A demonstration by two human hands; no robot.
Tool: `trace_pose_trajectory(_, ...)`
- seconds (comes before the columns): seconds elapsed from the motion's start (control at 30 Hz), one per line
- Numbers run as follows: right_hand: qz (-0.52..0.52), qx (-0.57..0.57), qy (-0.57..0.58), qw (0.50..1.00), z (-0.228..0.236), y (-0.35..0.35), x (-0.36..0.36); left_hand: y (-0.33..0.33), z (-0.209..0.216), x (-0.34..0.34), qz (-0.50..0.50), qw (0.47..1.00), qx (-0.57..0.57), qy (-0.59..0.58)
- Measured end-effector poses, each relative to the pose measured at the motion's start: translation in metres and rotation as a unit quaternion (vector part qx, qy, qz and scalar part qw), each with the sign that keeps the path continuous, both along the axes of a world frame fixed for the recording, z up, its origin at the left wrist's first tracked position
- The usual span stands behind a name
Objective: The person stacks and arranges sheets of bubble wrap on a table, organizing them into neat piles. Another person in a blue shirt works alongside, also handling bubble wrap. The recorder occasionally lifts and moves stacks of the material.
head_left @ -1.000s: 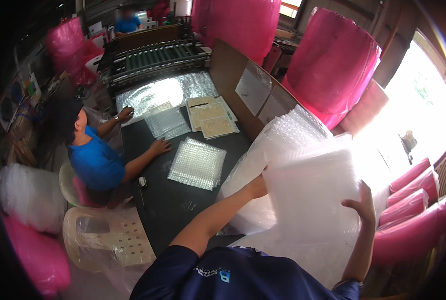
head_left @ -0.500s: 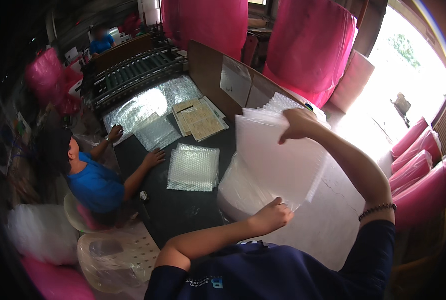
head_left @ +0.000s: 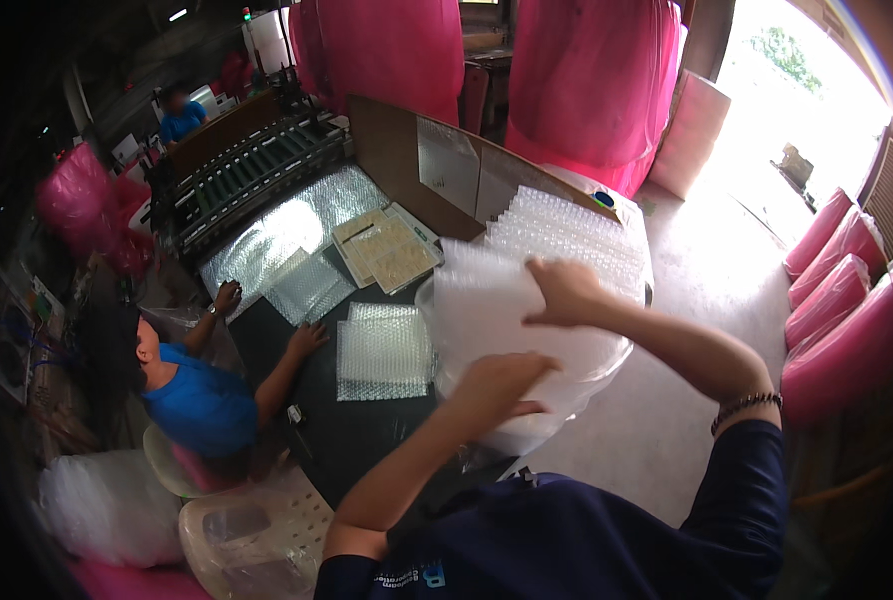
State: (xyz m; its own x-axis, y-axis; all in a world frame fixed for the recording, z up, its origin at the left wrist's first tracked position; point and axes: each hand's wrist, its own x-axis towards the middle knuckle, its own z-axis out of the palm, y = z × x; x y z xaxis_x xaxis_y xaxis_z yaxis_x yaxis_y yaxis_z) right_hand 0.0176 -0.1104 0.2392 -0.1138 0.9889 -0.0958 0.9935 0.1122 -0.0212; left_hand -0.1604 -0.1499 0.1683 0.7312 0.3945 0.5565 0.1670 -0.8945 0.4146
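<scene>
A stack of whitish translucent sheets (head_left: 477, 310) lies low in front of me, over a clear plastic bag (head_left: 557, 400). Resting at the stack's right side is my right hand (head_left: 570, 295), its thumb and fingers spread apart. My left hand (head_left: 502, 388) is at the near edge, fingers stretched out over the sheets and thumb apart; slight blur hides whether it touches them. Just beyond, a fanned pile of clear bubble wrap pouches (head_left: 562, 225) spreads out. To the left, two bubble wrap pouches (head_left: 385, 355) lie overlapping on the dark table (head_left: 367, 435).
A seated co-worker in blue (head_left: 202, 395) reaches over the table's left side. Papers (head_left: 392, 252) and a bubble wrap sheet (head_left: 312, 285) lie farther back, before a roller conveyor (head_left: 257, 160). A brown board (head_left: 387, 130) edges the table. Pink rolls (head_left: 592, 90) stand behind.
The whitish stack has come down from a raised, tilted position, uncovering the bubble wrap pile behind. My left hand has opened from a closed grip; my right hand has lowered and spread.
</scene>
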Motion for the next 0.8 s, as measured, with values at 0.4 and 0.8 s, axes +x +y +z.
trace_pose_trajectory(0.4,0.109,0.016,0.275,0.955,-0.016,-0.048,0.027,-0.006,0.045,-0.012,0.001,0.983,0.18,-0.035)
trace_pose_trajectory(0.8,0.166,-0.115,0.125,0.971,-0.03,0.024,0.073,-0.012,0.015,-0.011,0.008,0.997,0.062,0.04)
